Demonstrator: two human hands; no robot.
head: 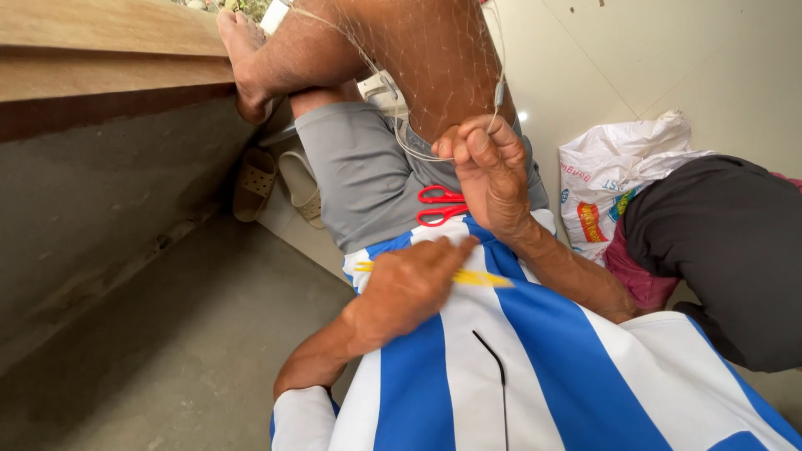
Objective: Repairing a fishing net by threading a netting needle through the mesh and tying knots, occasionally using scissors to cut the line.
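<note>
A fine fishing net draped over the raised knee is pinched in the closed right hand. A yellow netting needle is gripped by the left hand, just below. Red scissors lie unused between the hands; mending appears underway.

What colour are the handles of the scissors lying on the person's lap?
Bright red. The scissors lie on the grey shorts, just below the right hand, seen clearly in the head view.

Bright, even daylight, soft shadows, a small glare spot on the floor tile, sharp focus.
</note>
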